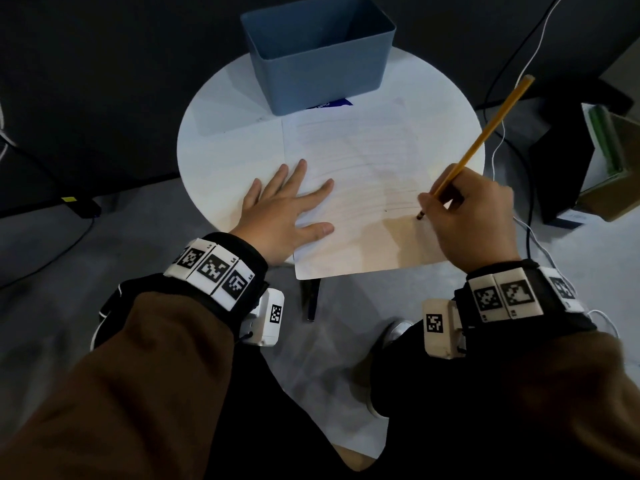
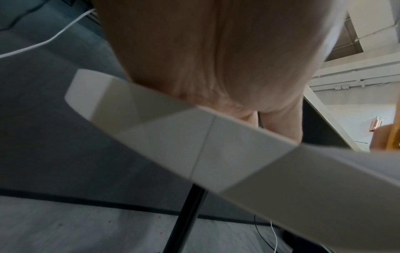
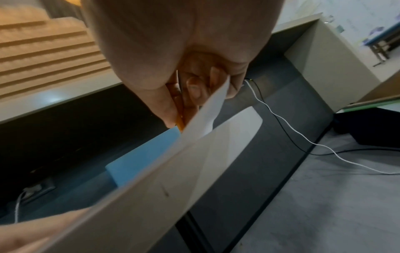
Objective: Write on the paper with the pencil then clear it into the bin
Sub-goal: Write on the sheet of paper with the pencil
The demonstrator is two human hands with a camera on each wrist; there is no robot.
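The sheet of paper overhangs the near edge of the round white tabletop, so its near strip has nothing under it; a firm pencil stroke there would likely crease or pierce it, and a slackened hold could let the sheet slide off toward the floor. At the sheet's left edge the left hand lies flat, fingers straight and spread, palm half on the tabletop and fingers pressing the paper down; it grips nothing. If that hand lifts while the pencil drags, the sheet will probably skate or turn. Further right, the right hand is curled round a yellow pencil, pinching it low near the point, whose dark tip touches the paper close to its right edge, near the tabletop's near right edge. The shaft leans up and away to the right. Only faint lines show on the sheet, so the writing looks under way. The blue bin stands at the far edge, its near wall just beyond the paper's far edge; a careless sweep could nudge it backwards off the tabletop.
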